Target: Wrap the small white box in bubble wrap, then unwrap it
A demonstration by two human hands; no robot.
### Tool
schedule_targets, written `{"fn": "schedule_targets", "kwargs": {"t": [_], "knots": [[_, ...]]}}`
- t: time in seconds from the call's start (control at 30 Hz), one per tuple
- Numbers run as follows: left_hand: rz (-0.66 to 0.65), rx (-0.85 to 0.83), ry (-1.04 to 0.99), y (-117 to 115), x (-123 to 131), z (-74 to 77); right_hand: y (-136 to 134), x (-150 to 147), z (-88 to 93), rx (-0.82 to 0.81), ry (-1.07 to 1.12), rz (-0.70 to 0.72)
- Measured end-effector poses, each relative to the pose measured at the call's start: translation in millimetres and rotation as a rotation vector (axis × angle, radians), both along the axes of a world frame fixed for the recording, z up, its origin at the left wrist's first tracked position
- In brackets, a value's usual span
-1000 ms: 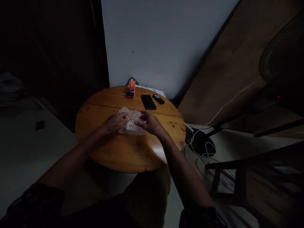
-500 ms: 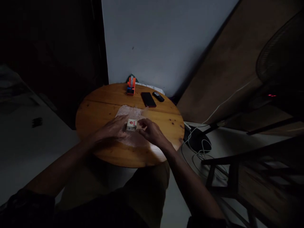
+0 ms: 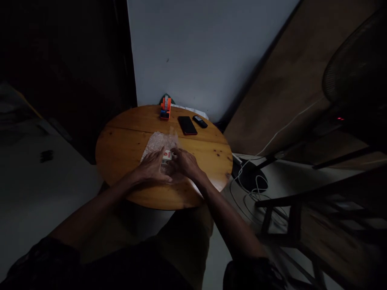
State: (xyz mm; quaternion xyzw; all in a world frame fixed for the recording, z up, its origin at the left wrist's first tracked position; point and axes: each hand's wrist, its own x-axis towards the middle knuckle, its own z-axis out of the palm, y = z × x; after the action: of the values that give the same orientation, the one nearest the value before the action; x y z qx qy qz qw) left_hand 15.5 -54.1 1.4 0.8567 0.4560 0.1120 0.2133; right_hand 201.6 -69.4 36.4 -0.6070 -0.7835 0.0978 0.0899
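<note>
A small white box [image 3: 167, 155] with a red mark lies on a sheet of clear bubble wrap [image 3: 155, 141] in the middle of the round table. Along the box's left side is my left hand [image 3: 152, 166], its fingers stretched out and the thumb spread apart below the box. My right hand [image 3: 185, 162] is closed at the right side of the box, fingers curled on the right part of the bubble wrap. A thin flap of the wrap stands up just beyond that hand. Both hands partly cover the box.
Toward the back of the wooden table [image 3: 121, 141] stand an orange tape dispenser [image 3: 165, 108], a black smartphone [image 3: 187, 125] and a small dark keypad phone [image 3: 200, 121]. Right of the table are a fan [image 3: 347, 68], loose white cables [image 3: 256, 189] and a dark wooden chair [image 3: 293, 221].
My right hand has moved left against the box, bringing the wrap's right flap leftward with it. My left hand has come in closer to the box, its thumb now spread below it.
</note>
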Motion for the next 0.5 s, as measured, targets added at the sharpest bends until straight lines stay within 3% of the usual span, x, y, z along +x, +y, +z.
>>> {"fn": "schedule_targets", "kwargs": {"t": [0.13,0.33,0.5], "knots": [[0.007,0.025,-0.018,-5.4,4.1,-2.0,-3.1,12.7,0.2,0.106,0.11,-0.042],[-0.028,-0.041,0.163,-7.9,10.2,5.6,-21.2,81.2,2.2,0.286,0.236,-0.368],[-0.065,-0.099,0.242,-3.2,17.3,11.6,-29.9,117.3,-6.8,0.11,-0.037,-0.511]]}}
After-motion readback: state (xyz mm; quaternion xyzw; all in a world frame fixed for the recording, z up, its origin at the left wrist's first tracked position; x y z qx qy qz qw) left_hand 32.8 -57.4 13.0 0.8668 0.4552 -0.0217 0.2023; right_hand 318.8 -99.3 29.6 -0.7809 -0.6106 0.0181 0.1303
